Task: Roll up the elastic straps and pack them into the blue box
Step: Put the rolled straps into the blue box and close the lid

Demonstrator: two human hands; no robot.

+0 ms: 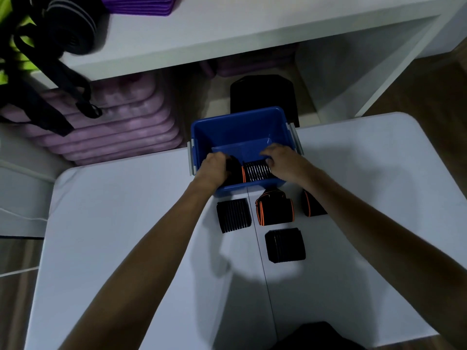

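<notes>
White table (126, 236), blue box (237, 122) at far edge, four rolled straps (233, 215) just beside it

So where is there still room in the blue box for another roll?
The far half of the blue box has bare floor, behind the rolled straps. The near side is crowded: the left hand and right hand are there with the rolls. On the white table, the left part is bare; four rolls sit just before the box.

Both hands, left hand (214, 166) and right hand (280, 160), press rolled straps (256, 171) inside the blue box (237, 127)
</notes>
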